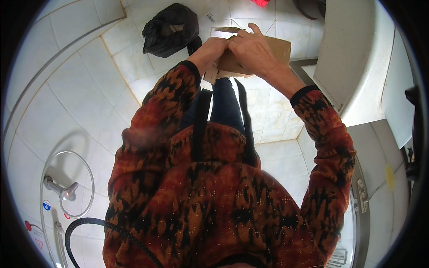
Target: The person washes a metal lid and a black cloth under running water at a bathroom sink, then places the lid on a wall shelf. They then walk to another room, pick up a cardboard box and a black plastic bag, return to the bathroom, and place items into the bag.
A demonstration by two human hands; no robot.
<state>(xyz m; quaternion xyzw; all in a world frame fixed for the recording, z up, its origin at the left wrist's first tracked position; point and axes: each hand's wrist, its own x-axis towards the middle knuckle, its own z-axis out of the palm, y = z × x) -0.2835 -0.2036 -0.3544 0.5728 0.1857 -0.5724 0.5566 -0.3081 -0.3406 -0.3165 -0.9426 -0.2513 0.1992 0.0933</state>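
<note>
Both arms reach forward over the tiled floor, holding a brown cardboard box (pixel 280 50) that looks partly flattened, with loose flaps and torn edges. My left hand (pixel 212 52) is closed on its left end, near a pale flap. Across the top edge lies my right hand (pixel 254 50), its fingers curled on the cardboard close to the left hand and one finger sticking up. A narrow cardboard flap (pixel 226 30) juts out just beyond the fingers. The box's underside and the fingertips are partly hidden.
On the floor left of the box sits a black plastic bag (pixel 169 33). A white fixture (pixel 357 58) stands close on the right. Along the left wall are a shower mixer (pixel 67 191) and its hose. Something red (pixel 260 2) shows at the far edge.
</note>
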